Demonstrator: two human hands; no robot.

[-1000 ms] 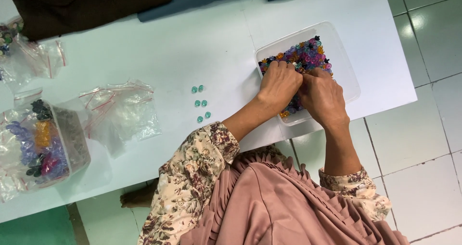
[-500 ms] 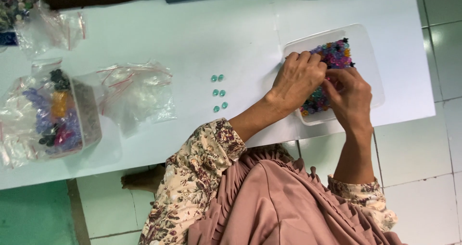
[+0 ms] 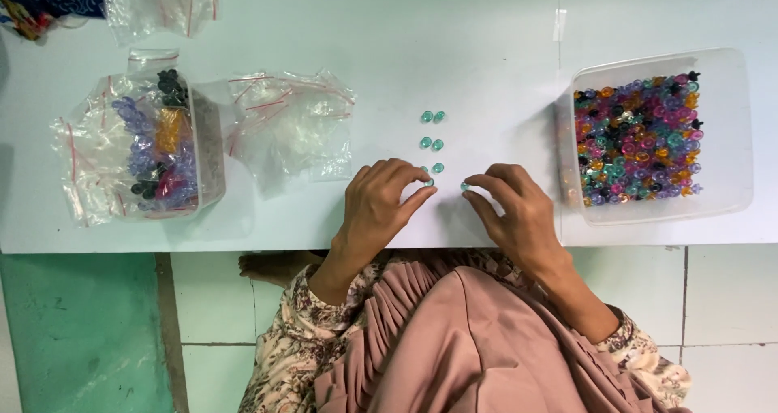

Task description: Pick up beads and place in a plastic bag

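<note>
White table (image 3: 486, 48): I see six teal beads (image 3: 432, 143) paired up; my left hand (image 3: 377, 206) and right hand (image 3: 519, 210) each pinch another, tray of mixed beads (image 3: 721, 137) mostly full.

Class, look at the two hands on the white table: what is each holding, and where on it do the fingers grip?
Each hand, left and right, pinches one small teal bead at its sides between thumb and fingertip.
</note>
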